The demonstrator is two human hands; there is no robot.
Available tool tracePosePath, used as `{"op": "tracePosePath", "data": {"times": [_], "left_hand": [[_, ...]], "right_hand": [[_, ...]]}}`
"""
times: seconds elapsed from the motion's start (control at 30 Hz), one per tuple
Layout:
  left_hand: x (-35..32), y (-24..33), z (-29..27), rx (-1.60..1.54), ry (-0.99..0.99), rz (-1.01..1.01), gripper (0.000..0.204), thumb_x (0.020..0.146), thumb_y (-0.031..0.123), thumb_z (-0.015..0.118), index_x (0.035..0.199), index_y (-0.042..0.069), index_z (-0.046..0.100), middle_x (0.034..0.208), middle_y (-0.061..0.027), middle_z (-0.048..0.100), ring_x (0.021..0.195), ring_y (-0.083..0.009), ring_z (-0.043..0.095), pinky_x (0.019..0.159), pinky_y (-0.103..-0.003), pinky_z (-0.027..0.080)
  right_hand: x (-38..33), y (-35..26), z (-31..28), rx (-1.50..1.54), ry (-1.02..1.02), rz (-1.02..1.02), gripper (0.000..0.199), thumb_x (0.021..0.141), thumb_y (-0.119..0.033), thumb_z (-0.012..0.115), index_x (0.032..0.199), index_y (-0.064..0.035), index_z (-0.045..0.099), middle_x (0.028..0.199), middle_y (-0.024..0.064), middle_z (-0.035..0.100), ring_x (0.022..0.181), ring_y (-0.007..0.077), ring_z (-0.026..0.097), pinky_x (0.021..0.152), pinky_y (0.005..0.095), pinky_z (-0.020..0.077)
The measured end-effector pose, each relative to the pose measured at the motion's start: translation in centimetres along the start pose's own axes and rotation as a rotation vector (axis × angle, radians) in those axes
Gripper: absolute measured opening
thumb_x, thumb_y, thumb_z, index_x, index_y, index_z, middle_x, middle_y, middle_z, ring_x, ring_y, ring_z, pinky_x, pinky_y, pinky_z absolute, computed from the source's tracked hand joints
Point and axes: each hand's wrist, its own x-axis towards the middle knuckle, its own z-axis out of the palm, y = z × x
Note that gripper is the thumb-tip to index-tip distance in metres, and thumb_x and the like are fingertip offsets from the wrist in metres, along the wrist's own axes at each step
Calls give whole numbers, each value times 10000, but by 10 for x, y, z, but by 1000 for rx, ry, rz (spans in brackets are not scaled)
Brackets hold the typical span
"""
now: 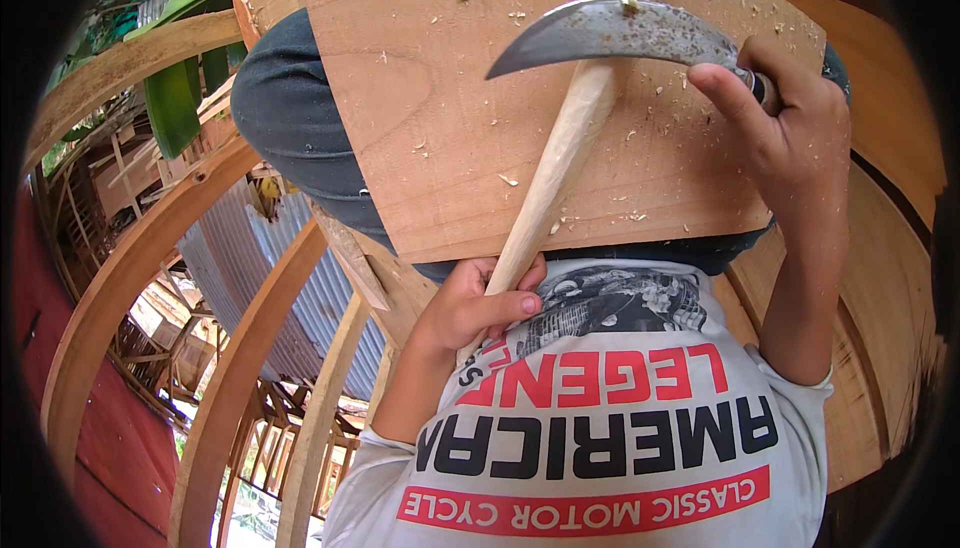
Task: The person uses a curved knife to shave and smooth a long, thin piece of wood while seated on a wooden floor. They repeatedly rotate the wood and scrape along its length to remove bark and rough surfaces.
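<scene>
My left hand [490,303] is closed around the near end of a pale wooden stick [560,163], close to my shirt. The stick slants away to the upper right across a wooden board [420,148] lying over my lap. In my right hand [780,123] is a curved knife [620,33] with a rust-spotted blade, its thumb stretched along the blade's base. The blade lies across the stick's far part, its tip pointing left. A small bit of shaving [628,4] clings to the blade's upper edge. My grip hides most of the knife's handle.
Wood shavings [508,180] are scattered over the board. Bent-looking wooden railing posts [250,368] stand at the left, with corrugated metal sheets [290,278] and a green leaf [172,108] beyond. Wooden planks [850,328] lie at the right.
</scene>
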Motion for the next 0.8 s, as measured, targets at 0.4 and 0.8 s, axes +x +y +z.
{"op": "tracePosePath", "data": {"times": [0.4, 0.8], "left_hand": [[0, 1, -9, 20, -6, -41, 288, 740, 200, 749, 794, 73, 497, 637, 38, 480, 432, -13, 398, 404, -161, 301], [-1, 7, -11, 71, 0, -77, 301, 737, 239, 759, 757, 92, 497, 607, 43, 484, 453, -24, 431, 418, -181, 334]], "right_hand": [[-10, -9, -11, 130, -151, 135, 337, 810, -325, 724, 747, -21, 590, 493, 89, 469, 432, 196, 482, 453, 330, 389], [-20, 7, -12, 694, -618, 20, 321, 840, -64, 653, 1131, 34, 561, 983, 131, 667, 939, 175, 617, 818, 298, 464]]}}
